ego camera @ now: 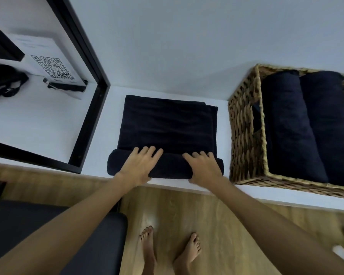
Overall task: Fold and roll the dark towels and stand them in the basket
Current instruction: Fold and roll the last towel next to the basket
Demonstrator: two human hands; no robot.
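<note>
Towel [166, 124], dark, folded flat on the white tabletop [95, 147], centre of view. Its near edge is rolled into a low tube along the 6 o'clock side; the rest lies flat toward 12 o'clock, with a second layer peeking out at the 3 o'clock edge.

Left hand [138, 166]: palm down on the left half of the roll, fingers spread and nearly straight, tips reaching over the roll onto the flat part. Not closed around anything, just pressing on top.

Right hand [204, 168]: palm down on the right half of the roll, fingers spread and slightly curled over its crest. Also flat and open on the cloth, no grasp. The two hands sit side by side with a gap of bare roll between them.

Basket [244, 135], woven wicker, at 3 o'clock of the towel, just beside it on the same tabletop. Two rolled towels [286, 124] inside, side by side, touching.

At 9 o'clock, a black frame [91, 108]; a QR card [52, 66] behind it at 10 o'clock.

Below the tabletop edge: wood floor [216, 215], bare feet [147, 249] at 6 o'clock.
</note>
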